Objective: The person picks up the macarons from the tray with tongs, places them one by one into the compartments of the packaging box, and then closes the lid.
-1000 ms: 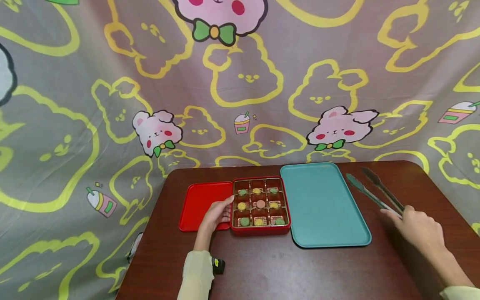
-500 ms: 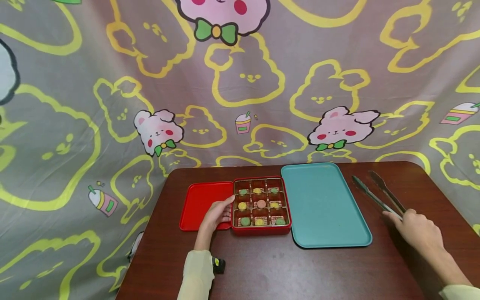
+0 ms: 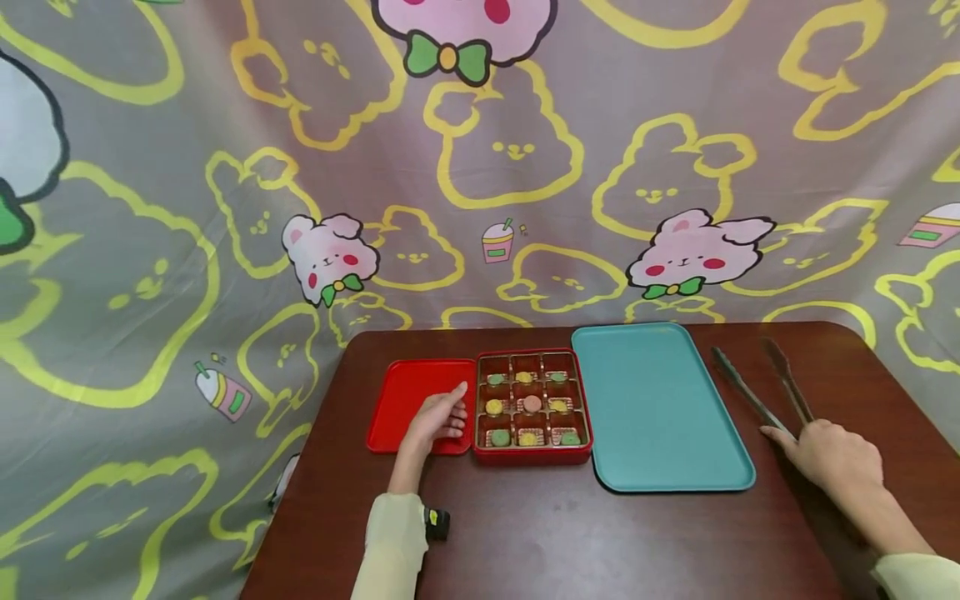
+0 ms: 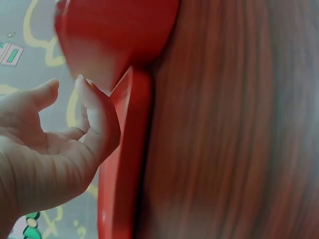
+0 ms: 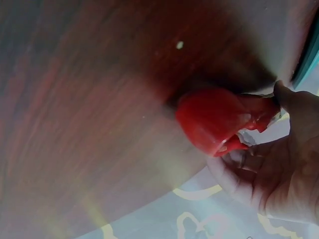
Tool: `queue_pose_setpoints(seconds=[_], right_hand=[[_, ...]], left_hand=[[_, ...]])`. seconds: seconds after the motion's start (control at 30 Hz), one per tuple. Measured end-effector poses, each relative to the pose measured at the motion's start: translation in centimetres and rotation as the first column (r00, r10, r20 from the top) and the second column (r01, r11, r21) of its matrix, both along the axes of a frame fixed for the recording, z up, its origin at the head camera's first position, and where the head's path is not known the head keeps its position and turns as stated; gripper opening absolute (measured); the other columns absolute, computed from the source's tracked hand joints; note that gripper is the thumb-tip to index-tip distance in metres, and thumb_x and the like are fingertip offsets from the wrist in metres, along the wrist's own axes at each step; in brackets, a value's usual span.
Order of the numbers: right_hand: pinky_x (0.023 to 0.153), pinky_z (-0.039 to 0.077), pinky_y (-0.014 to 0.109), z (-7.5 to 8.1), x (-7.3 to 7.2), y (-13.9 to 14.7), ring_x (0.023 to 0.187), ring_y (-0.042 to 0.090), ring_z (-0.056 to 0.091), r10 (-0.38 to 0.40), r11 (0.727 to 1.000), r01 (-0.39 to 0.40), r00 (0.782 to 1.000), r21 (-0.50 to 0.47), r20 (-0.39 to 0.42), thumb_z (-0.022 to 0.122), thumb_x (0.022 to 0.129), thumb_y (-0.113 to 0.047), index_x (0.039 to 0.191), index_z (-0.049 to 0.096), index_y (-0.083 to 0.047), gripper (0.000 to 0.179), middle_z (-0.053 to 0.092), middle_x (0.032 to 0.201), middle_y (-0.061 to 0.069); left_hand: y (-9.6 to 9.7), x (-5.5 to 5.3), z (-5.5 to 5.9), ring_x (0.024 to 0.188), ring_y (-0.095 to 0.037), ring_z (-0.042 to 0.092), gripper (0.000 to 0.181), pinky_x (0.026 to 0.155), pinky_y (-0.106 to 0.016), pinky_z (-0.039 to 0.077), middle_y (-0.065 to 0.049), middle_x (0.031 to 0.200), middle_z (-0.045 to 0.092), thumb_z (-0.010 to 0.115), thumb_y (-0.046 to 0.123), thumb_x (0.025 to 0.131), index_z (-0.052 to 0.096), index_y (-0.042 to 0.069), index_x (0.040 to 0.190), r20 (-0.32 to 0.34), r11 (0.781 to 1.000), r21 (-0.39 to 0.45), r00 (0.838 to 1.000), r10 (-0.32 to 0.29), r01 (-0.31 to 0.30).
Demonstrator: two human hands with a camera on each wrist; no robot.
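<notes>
In the head view my left hand hovers over the red lid, its fingers loosely bent and holding nothing. Just right of it, apart from the fingertips, sits a red box with a divided insert. Small round cookies lie in its compartments: green, yellow and one pink. My right hand grips a pair of metal tongs, whose arms are spread and point away from me. The right wrist view shows the tongs' red rear end sticking out of the hand.
A teal tray lies between the box and the tongs on the dark wooden table. Behind and to the left hangs a patterned cloth.
My left hand has come away from the box's left side, where its thumb touched the rim, and moved slightly left. The tongs' arms have spread a little wider in my right hand.
</notes>
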State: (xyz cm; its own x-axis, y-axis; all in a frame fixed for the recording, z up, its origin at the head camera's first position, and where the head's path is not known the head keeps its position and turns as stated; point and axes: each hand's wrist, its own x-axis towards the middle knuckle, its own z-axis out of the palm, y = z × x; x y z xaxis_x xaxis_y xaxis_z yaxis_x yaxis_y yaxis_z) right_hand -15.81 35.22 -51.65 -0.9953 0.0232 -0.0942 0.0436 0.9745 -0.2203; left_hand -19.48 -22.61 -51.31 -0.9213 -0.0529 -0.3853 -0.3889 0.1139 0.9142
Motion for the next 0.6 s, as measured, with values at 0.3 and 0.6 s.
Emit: queue_pose_setpoints(seconds=[0.3,0.6], right_hand=[[0.044,0.040,0.041,1.4,-0.3,-0.7,0.050,0.026,0.045,0.004,1.000,-0.004,1.000,0.005,0.009,0.050,0.098,-0.071,0.056,0.043,-0.007,0.077,0.039,0.055,0.007],[0.048,0.047,0.062,5.4,-2.2,-9.5,0.063,0.048,0.053,0.125,0.989,-0.148,0.899,-0.023,-0.420,0.076,0.094,-0.028,0.085,0.051,0.014,0.050,0.050,0.073,0.030]], left_hand=[[-5.7,1.4,2.0,0.066,-0.017,0.058,0.032,0.058,-0.024,0.054,-0.009,0.080,0.062,0.065,0.030,0.103,0.060,-0.001,0.097,-0.125,0.962,-0.229,0.985,0.120,-0.146],[-11.9,2.5,2.8,0.103,-0.046,0.060,0.031,0.089,-0.052,0.046,-0.027,0.104,0.066,0.065,0.022,0.098,0.061,-0.007,0.105,-0.205,0.760,-0.602,0.967,0.152,-0.247]])
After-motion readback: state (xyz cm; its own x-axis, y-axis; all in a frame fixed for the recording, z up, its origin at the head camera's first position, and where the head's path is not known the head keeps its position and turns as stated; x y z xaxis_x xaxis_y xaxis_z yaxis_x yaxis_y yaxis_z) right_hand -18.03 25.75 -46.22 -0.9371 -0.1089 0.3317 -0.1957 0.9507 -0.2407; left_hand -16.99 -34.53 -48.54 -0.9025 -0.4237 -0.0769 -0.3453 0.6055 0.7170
